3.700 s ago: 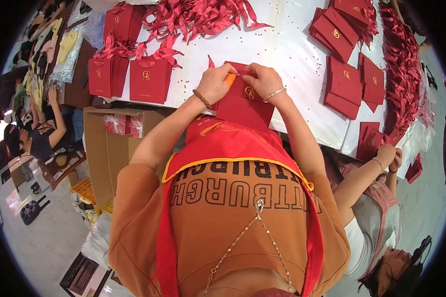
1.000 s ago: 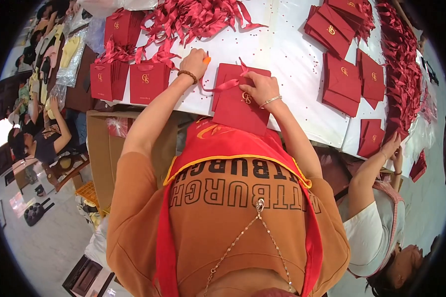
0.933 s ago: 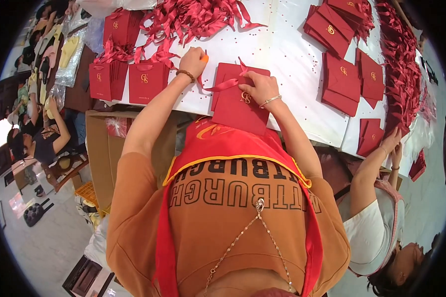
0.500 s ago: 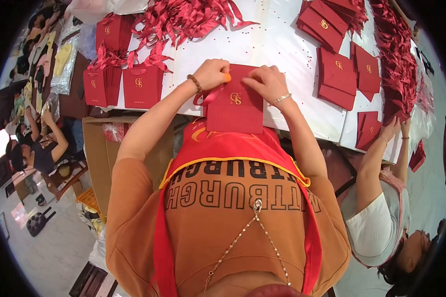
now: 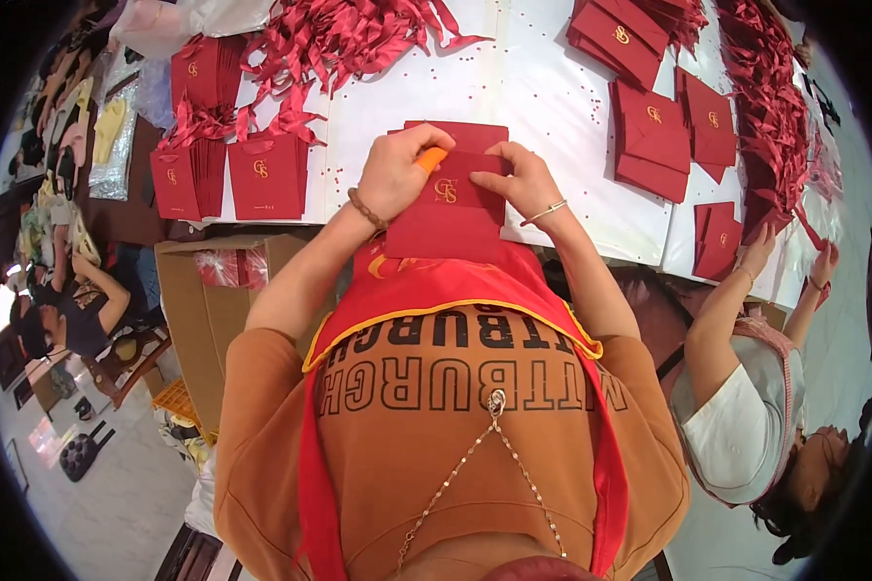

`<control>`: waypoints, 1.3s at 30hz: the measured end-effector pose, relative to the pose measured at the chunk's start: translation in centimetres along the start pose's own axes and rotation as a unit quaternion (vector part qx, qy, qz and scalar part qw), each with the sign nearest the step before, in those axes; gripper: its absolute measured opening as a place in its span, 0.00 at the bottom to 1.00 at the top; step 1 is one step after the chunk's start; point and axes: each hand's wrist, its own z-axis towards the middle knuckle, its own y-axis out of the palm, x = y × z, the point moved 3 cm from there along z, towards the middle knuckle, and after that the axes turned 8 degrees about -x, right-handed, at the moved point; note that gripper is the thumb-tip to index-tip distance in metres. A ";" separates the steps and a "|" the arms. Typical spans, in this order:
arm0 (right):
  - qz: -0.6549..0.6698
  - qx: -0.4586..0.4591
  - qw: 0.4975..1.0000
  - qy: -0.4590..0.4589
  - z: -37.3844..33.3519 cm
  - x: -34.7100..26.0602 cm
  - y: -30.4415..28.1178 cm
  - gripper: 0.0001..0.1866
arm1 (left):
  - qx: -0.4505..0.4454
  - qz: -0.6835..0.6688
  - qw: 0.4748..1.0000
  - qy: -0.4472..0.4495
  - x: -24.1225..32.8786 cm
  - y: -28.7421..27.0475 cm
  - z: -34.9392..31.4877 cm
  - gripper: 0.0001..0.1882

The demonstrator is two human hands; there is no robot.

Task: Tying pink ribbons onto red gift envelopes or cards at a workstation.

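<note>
A red paper gift bag (image 5: 446, 228) with a gold emblem lies flat in front of me at the table's near edge. My left hand (image 5: 397, 176) is closed on its upper left part, and an orange cover (image 5: 431, 160) sits on one finger. Opposite it, my right hand (image 5: 525, 182) pinches the bag's upper right side, thumb on the front face. Another layer of red card shows just above the emblem, between the hands. Whether it belongs to the same bag I cannot tell.
Red ribbons (image 5: 334, 48) lie heaped on the white table (image 5: 543, 58), with finished-looking bags (image 5: 264, 179) at left. Stacked red bags (image 5: 652, 131) stand at right. A co-worker's hands (image 5: 761, 252) reach in beside more ribbons (image 5: 770, 116). An open cardboard box (image 5: 189, 290) stands below the table's left edge.
My left hand has turned and moved down onto the bag's left side. The pink ribbon there is now hidden. The right hand has shifted slightly down, its thumb pressing on the bag.
</note>
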 end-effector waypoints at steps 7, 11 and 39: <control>0.144 -0.021 0.989 0.026 -0.5 0.0 0.3 0.16 | -0.017 0.034 0.999 -0.024 0.9 1.9 -0.3 0.06; 0.111 -0.006 0.994 0.001 -0.4 0.0 0.3 0.17 | -0.012 0.129 0.992 0.005 0.1 2.7 -0.2 0.07; -0.025 0.041 0.988 -0.145 0.8 -1.1 1.0 0.14 | 0.009 0.023 0.996 -0.089 -2.4 2.5 1.4 0.14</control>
